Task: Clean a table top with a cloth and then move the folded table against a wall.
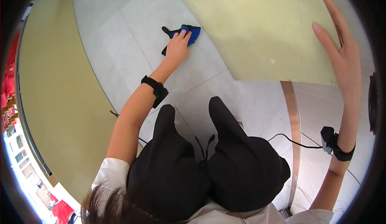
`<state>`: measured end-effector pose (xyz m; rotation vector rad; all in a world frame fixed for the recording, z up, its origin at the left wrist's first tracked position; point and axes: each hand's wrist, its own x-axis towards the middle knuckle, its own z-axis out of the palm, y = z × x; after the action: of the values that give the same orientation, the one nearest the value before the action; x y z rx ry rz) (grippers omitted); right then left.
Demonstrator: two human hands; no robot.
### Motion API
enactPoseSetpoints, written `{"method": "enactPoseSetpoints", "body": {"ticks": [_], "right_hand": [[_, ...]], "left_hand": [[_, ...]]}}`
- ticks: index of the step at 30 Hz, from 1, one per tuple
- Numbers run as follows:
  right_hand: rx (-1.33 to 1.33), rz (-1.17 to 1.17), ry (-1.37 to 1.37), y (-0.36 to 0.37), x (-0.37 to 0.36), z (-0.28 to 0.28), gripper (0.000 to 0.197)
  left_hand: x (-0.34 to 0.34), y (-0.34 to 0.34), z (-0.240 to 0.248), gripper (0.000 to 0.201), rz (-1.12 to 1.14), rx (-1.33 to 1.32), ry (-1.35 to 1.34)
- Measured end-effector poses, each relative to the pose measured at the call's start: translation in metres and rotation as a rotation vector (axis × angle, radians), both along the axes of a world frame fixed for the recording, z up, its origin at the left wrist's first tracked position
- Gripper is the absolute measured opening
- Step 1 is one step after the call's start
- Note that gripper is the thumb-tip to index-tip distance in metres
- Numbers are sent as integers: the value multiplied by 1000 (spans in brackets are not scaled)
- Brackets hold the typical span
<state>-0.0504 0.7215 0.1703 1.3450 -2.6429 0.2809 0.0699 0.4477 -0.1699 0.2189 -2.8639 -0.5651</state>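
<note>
My left hand (178, 49) reaches down over the pale tiled floor. Its bent fingers press on a crumpled blue cloth with black edging (194, 34), which lies beside the edge of a large pale yellow-green panel (257, 35). My right hand (345, 59) grips that panel's right edge, the thumb lying on the flat face and the fingers along the side. Part of the cloth is hidden under my left hand. Each of my wrists wears a black strap with a small device.
On the left stands a long yellow-green surface (52, 79) with a dark outer edge. A brown strip (291, 111) runs through the tiles at right. My bent knees (225, 131) fill the lower middle, and a thin black cable (299, 144) runs to the right wrist device.
</note>
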Motion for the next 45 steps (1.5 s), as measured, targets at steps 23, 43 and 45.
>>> {"method": "enactPoseSetpoints", "body": {"ticks": [23,43,45], "right_hand": [[42,-23,40,7,1,7,49],[-9,-50,-45,5,8,6,48],[-28,-43,-50,5,4,-1,48]], "left_hand": [[48,63,13,48,-306,65,-83],[105,79,20,59,-490,7,-131],[104,43,17,56,-357,39,-74]]}}
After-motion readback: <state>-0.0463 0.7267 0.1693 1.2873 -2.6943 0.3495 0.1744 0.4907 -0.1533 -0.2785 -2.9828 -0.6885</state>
